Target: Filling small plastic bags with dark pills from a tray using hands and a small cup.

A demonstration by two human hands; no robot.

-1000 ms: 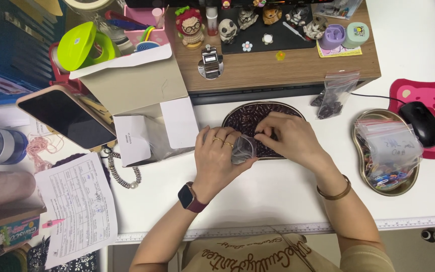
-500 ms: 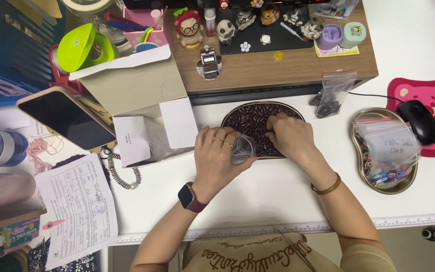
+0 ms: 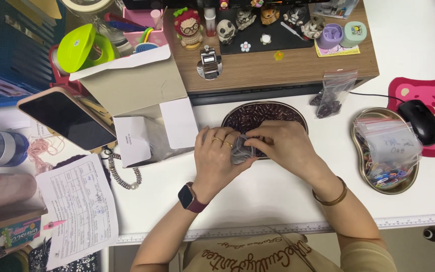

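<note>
Clear plastic, one small bag (image 3: 241, 150), pinched between both hands just at the near rim of the dark oval tray (image 3: 237, 112). Contents of the bag hard to make out; most of it is covered by fingers, and whether it is sealed cannot be told.

Left hand (image 3: 217, 158): fingers curled closed around the bag's left side, two rings showing, dark watch (image 3: 187, 196) on the wrist. Palm hidden.

Right hand (image 3: 280, 146): fingers bent and closed on the bag's top edge, fingertips meeting the left hand's. Thin bangle (image 3: 334, 197) on the wrist. This hand covers the near right part of the tray.

Oval tray: just beyond both hands, filled with small dark reddish-brown pieces, too small to tell apart; near edge hidden behind the hands.

Left of the left hand: open cardboard box (image 3: 137, 95) with white flaps, interior in shadow; a bead chain (image 3: 122, 174) partly tucked under it; a phone (image 3: 66, 120), screen dark; a printed sheet (image 3: 79, 209), cut off at the lower edge.

Right of the right hand: a second clear bag (image 3: 333, 95) holding dark pieces, leaning against the wooden shelf (image 3: 278, 70); a metal dish (image 3: 361, 151) of coloured clips under further plastic bags; a black mouse (image 3: 421, 120) on a pink mat (image 3: 419, 90), cut off at the frame edge.
</note>
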